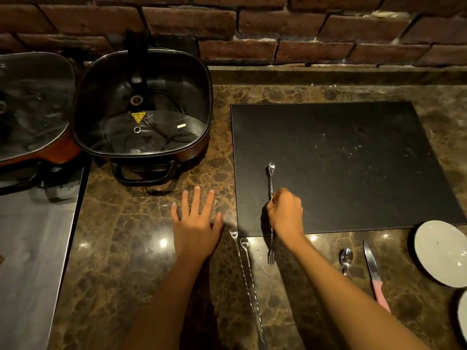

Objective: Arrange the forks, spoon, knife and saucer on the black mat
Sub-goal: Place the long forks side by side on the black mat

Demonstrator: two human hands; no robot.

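Note:
A black mat (341,160) lies on the brown marble counter. My right hand (285,213) grips a long twisted-handle fork (271,180) over the mat's left front corner, tines pointing toward me. My left hand (195,223) rests flat on the counter left of the mat, fingers spread, holding nothing. Two more long twisted forks (249,286) lie side by side on the counter in front of the mat. A small spoon (345,260) and a pink-handled knife (374,274) lie to the right of them. A white saucer (441,251) sits at the right front.
An electric pot with a glass lid (141,107) stands at the left rear, another lidded pan (32,102) beside it. A steel surface (32,248) lies at the far left. A brick wall (252,29) runs along the back. A second white dish (463,317) shows at the right edge.

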